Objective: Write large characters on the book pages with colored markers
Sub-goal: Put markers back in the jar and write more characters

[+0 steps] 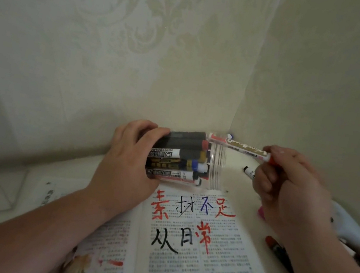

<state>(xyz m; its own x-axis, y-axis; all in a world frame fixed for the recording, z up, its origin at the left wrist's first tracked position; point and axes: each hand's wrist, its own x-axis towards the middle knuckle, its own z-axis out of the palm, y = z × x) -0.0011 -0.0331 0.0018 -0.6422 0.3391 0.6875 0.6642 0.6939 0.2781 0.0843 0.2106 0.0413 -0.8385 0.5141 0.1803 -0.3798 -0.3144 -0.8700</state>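
Markers (178, 157) could slide out of the tipped clear jar (215, 166) if the left hand (127, 158), wrapped around it, tilts more. The right hand (286, 178) pinches a red marker (237, 146) near the jar mouth. The book (190, 240) lies open below; its lower edge is cut off.

Printed text on book (176, 266) too small to read

Clear ribbed plastic jar (217, 166); matt printed paper book (200, 266) (wallpaper (143, 35) embossed).
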